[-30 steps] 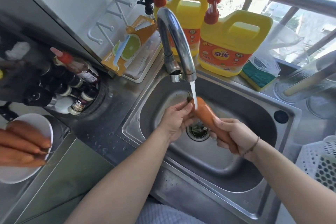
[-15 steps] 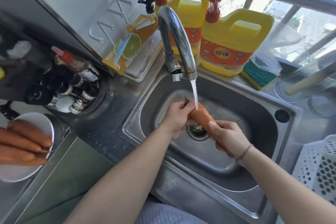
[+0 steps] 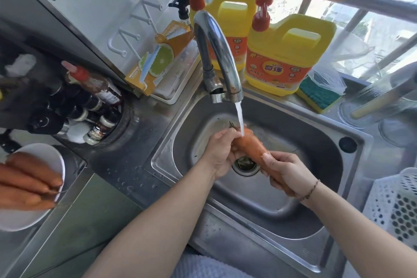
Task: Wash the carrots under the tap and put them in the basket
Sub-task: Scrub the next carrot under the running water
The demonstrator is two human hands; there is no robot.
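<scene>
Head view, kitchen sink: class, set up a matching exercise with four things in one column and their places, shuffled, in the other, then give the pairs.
Things
1. carrot being washed
2. unwashed carrots
3. white basket
4. yellow detergent jugs

Places
A. behind the sink, by the window
B. on the white plate, far left
C. under the tap, in both hands
D. right of the sink

Pairs: 1-C, 2-B, 3-D, 4-A
</scene>
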